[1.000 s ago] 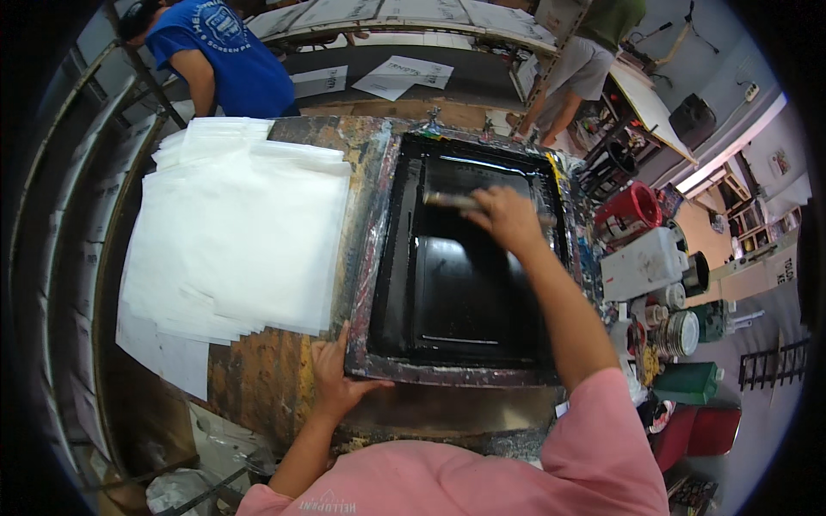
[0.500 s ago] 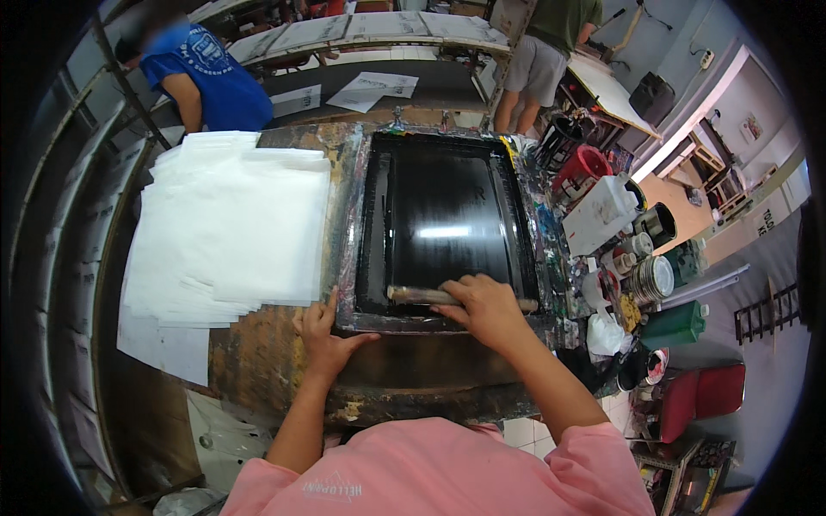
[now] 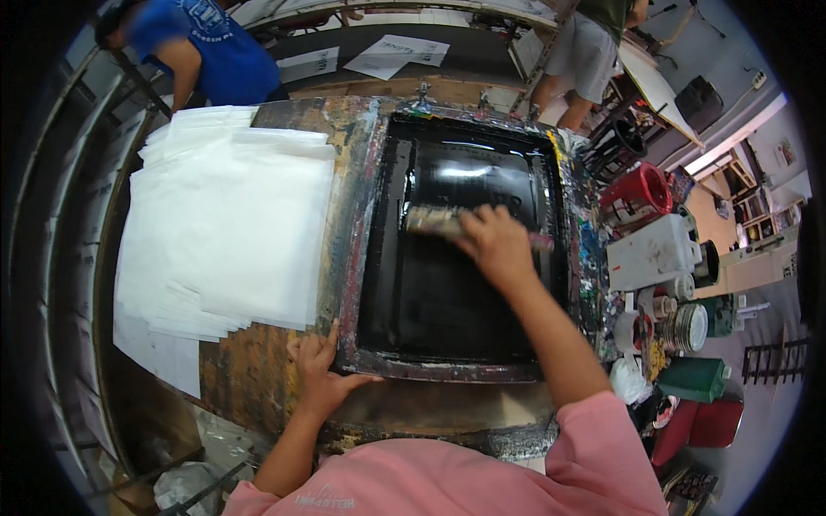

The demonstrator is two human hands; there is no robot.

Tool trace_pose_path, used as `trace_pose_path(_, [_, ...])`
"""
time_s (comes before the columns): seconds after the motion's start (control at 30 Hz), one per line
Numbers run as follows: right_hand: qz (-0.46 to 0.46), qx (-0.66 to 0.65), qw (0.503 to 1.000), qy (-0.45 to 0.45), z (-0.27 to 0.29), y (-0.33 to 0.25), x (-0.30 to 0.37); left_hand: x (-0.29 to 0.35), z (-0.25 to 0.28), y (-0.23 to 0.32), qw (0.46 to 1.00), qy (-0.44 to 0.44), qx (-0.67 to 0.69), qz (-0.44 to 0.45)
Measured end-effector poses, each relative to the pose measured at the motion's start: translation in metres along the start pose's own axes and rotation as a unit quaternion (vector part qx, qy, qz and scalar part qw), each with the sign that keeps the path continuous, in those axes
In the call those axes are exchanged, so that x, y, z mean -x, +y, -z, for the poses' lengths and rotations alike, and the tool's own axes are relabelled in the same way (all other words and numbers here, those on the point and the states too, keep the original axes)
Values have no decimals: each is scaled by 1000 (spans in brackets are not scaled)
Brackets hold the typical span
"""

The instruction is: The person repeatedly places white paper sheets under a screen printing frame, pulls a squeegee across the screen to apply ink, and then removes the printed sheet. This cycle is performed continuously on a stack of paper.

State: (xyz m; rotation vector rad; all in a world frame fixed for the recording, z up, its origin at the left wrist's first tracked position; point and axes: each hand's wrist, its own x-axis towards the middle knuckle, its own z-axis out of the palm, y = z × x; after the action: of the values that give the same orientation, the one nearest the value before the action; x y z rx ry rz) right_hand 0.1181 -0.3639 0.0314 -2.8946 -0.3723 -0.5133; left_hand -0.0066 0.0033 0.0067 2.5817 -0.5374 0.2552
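A squeegee [image 3: 439, 222] with a worn wooden handle lies across a screen-printing frame [image 3: 354, 297], about midway up its black, ink-wet mesh [image 3: 447, 292]. My right hand [image 3: 499, 245] is closed around the squeegee's handle, and part of the handle sticks out past it on the right. At the frame's near left corner rests my left hand [image 3: 320, 370], thumb spread along the near edge and index finger pointing up the left side; its other fingers are loosely bent. To the left of the frame lies a large, uneven stack of white sheets [image 3: 228, 224].
On the right stand a red bucket [image 3: 637, 193], a white jerrycan [image 3: 650, 252], a green container [image 3: 693, 378] and stacked lids. A person in blue [image 3: 215, 56] is at the far left, another in grey shorts [image 3: 581, 60] at the far right. Printed sheets [image 3: 396, 56] lie on a dark table beyond.
My right hand has pushed the squeegee away from me, from the near end of the mesh to about its middle. My left hand stays at the corner. The view has shifted.
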Motion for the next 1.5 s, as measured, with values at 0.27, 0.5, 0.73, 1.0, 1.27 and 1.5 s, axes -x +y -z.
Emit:
trace_pose_path(0.27, [13, -60, 986, -156, 35, 81, -131, 5, -5, -3, 989, 42, 137, 35])
trace_pose_path(0.5, [23, 34, 999, -13, -8, 61, -66, 1, -12, -2, 982, 61, 178, 7])
trace_pose_path(0.73, [-3, 15, 995, -100, 61, -57, 77, 6, -21, -5, 972, 69, 224, 21])
trace_pose_path(1.0, [59, 25, 998, 29, 183, -103, 88, -34, 35, 50, 882, 117, 452, 69])
trace_pose_path(1.27, [7, 103, 967, 231, 272, -77, -49, -183, 96, 109, 802, 312, 496, -112])
trace_pose_path(1.5, [22, 63, 964, 258, 285, -78, -84, -257, -81, -4, 930, 65, 362, 27])
